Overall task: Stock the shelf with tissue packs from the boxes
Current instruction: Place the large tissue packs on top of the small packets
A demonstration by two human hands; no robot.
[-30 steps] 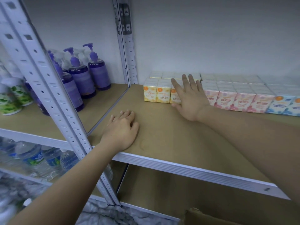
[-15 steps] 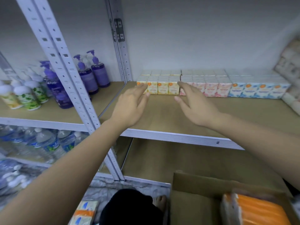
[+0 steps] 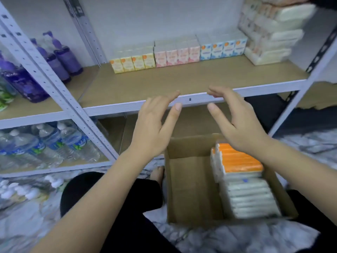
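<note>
Two hands hang spread and empty in the head view, left hand (image 3: 153,125) and right hand (image 3: 237,121), palms facing each other above the box (image 3: 189,189). Packs (image 3: 242,181) stand in a row along the box's right side. More packs (image 3: 175,53) line the back of the shelf (image 3: 164,83), beside purple bottles (image 3: 62,57)
</note>
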